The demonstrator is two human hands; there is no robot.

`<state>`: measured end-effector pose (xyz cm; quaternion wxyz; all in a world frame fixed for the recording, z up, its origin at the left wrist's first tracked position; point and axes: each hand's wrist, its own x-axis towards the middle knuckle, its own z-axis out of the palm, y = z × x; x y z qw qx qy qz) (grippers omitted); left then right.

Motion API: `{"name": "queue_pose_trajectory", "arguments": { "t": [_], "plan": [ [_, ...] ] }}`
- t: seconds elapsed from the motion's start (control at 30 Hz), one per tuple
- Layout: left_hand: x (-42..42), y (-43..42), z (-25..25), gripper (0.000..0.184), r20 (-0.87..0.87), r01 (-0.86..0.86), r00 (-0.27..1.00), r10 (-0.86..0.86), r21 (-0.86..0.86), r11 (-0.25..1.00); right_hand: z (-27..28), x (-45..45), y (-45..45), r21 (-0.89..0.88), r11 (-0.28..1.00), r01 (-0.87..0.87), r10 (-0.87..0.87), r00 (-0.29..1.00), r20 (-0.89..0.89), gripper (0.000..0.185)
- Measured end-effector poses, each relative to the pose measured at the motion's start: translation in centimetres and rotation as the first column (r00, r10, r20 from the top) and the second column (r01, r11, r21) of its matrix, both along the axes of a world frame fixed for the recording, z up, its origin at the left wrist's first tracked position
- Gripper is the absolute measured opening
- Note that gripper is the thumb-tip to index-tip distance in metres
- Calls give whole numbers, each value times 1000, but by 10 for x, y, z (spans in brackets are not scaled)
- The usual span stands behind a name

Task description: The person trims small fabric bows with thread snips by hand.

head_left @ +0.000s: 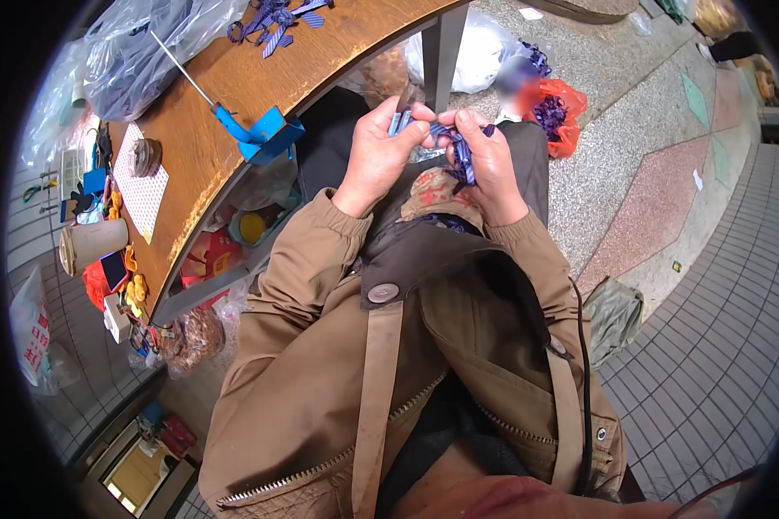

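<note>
My left hand (379, 149) is closed, its fingers around a small light-blue tool (399, 123) with a dark, pointed metal end; its exact kind is unclear. Blue striped fabric (462, 160), like a small necktie, is pinched in my closed right hand (491, 164) and hangs below the thumb. The fabric stretches between the two hands, whose fingertips nearly meet. Beneath them, a cloth pouch with red markings (441, 195) lies on my lap over a dark apron (424, 251), with more dark-blue striped fabric partly hidden behind it.
On the wooden table (190, 147) to the left are a blue holder (268, 137) with a metal rod, striped ties (281, 22) and a clear plastic bag (147, 60). On the floor stand a red bag of dark-blue pieces (564, 117) and a white bag (476, 56). A grey-green bag (614, 316) lies right.
</note>
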<state>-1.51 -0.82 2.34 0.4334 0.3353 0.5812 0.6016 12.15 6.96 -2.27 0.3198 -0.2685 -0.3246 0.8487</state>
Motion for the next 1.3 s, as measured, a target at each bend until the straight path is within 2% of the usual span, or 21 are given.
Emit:
{"name": "queue_pose_trajectory", "arguments": {
  "t": [0.1,0.23,0.27,0.33,0.4,0.43,0.57,0.77,0.9,1.1,1.17,1.23,1.27,1.3],
  "plan": [
    [-7,-5,6,12,19,-42,999,43,-15,999,-1,8,1,-38,995,-92,92,996,19,17],
    [-21,-8,8,11,201,-170,962,187,-99,981,-6,12,-3,-32,999,42,-39,996,83,18],
    [-22,-8,9,11,200,-174,961,191,-99,980,-5,12,-5,-33,999,37,-34,996,83,18],
    [-19,-7,8,11,135,-186,970,203,-124,975,1,15,-8,198,976,94,-128,977,170,18],
    [-15,-7,7,12,74,-198,975,211,-151,968,7,19,-11,422,899,120,-237,943,235,18],
    [-14,-7,5,12,78,-201,974,215,-155,967,10,19,-11,420,900,115,-232,942,241,18],
    [-13,-6,-2,14,-70,-90,994,78,-182,979,22,17,-14,585,777,-233,-110,865,490,12],
    [-8,-4,0,14,-37,16,999,-25,-223,975,7,9,-24,553,771,-316,-12,861,509,8],
    [-6,-3,-5,12,-17,99,994,-105,-214,972,7,7,-24,299,895,-330,172,875,452,9],
    [-4,0,-6,12,35,52,998,-49,-99,994,-9,2,-27,211,967,-142,78,956,284,6],
    [-15,-6,2,14,-259,39,963,-75,-142,989,-7,7,-21,78,993,-88,66,966,251,5],
    [-20,-10,7,17,-528,12,843,-103,-173,985,-5,12,-16,-57,998,-36,48,974,220,5],
    [-19,-11,7,17,-528,18,843,-105,-168,986,-4,13,-13,-51,998,-31,41,974,222,5],
    [-17,-14,6,18,-618,17,779,-106,-147,989,-4,14,-12,-66,998,-21,34,976,215,5]
  ]
}}
